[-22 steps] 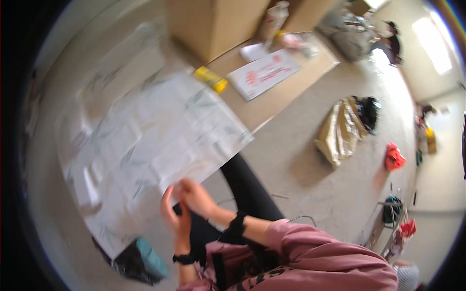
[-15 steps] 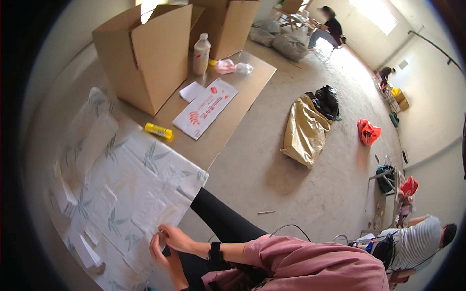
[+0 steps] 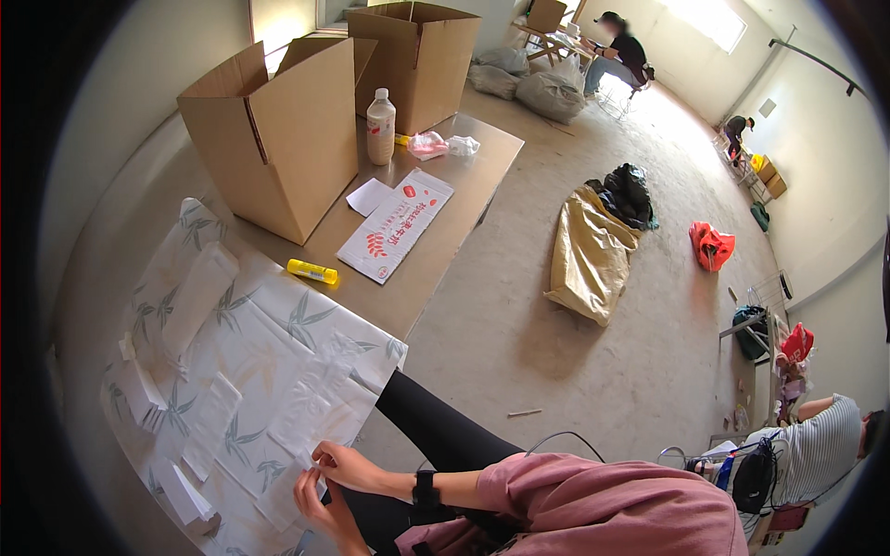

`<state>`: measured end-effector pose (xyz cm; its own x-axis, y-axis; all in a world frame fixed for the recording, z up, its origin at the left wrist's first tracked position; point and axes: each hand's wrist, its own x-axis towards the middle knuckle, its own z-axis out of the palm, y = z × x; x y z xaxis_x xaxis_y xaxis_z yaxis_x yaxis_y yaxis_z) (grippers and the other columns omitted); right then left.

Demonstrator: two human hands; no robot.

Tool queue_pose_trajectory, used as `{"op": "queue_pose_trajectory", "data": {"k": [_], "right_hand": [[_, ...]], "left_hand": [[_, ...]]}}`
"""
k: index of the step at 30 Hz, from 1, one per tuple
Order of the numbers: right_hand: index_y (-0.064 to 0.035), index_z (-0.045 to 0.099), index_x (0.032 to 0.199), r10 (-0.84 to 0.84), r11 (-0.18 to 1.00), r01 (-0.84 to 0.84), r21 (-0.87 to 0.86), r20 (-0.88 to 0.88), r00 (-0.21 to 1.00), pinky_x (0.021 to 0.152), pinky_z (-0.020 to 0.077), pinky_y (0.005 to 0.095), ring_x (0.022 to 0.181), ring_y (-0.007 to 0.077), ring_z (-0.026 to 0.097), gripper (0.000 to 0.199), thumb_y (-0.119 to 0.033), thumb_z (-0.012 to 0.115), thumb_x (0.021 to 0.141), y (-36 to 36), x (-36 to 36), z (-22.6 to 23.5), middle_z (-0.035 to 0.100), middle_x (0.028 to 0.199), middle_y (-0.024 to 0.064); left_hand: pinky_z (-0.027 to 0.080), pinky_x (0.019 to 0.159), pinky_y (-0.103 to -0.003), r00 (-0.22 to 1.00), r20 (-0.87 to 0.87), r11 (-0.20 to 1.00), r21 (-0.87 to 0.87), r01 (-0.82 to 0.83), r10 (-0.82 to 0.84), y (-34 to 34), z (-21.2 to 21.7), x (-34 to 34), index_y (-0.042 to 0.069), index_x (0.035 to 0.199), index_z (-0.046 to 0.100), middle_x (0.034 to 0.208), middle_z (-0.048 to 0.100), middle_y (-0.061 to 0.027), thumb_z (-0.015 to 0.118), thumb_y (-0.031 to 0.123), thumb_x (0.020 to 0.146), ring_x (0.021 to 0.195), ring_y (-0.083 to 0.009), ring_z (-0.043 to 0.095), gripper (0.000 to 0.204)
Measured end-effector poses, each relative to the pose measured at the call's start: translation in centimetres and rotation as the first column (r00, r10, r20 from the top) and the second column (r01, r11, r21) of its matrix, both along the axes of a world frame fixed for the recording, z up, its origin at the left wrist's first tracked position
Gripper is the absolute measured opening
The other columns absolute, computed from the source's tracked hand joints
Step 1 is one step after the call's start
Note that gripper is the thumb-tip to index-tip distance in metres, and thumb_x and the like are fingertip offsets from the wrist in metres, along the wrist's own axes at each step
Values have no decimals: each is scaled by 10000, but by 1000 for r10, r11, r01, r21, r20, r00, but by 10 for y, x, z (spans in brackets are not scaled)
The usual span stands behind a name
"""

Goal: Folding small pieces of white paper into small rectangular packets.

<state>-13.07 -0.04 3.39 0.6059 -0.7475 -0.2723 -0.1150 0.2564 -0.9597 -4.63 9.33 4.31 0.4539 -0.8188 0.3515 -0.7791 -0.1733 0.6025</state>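
My hands have slid down the sheet (image 3: 278, 371): left hand (image 3: 320, 505) and right hand (image 3: 348, 466) now pinch its near edge between closed fingertips.

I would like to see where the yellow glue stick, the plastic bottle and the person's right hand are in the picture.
yellow glue stick (image 3: 312, 271), head view, middle of its body.
plastic bottle (image 3: 380, 130), head view, on its label area.
right hand (image 3: 345, 466), head view, back of the hand, at the edge of the leaf-patterned sheet (image 3: 278, 324).
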Motion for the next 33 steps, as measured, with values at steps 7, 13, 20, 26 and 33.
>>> {"op": "queue_pose_trajectory", "data": {"k": [7,13,20,26,33], "right_hand": [[42,556,1061,34,999,-34,1,38,999,763,519,337,876,273,655,266,-84,584,829,3,-4,12,658,917,174],[36,583,1043,48,997,-47,-56,13,999,783,516,359,897,303,658,246,-83,573,828,3,-4,21,669,948,193],[11,591,1091,87,989,-94,-111,-69,994,797,510,346,907,300,662,253,-61,544,853,-1,-6,30,670,951,181],[7,586,1095,55,995,-57,-78,-25,998,788,513,316,873,214,668,258,-29,564,840,3,-6,23,677,926,131],[15,625,1065,-24,999,24,-31,21,999,777,511,277,855,137,652,214,12,545,866,-17,-22,9,687,899,96]], "left_hand": [[472,805,-427,997,25,996,-37,-77,78,0,7,-1,-4,950,618,927,631,-118,677,60,800,908,-308,602,173],[478,773,-415,995,26,995,-34,-96,97,-6,17,-4,-1,938,618,900,634,-110,681,42,773,863,-302,605,181],[479,748,-399,995,10,995,7,-104,104,-12,24,-2,7,926,630,882,638,-110,665,28,786,844,-296,608,146],[494,738,-395,994,21,994,-10,-111,111,-9,18,3,32,929,649,908,659,-104,679,36,791,832,-296,622,141],[510,709,-355,998,-13,996,-59,-69,68,-36,7,-4,67,896,643,892,668,-72,722,46,722,826,-261,642,193]]}}
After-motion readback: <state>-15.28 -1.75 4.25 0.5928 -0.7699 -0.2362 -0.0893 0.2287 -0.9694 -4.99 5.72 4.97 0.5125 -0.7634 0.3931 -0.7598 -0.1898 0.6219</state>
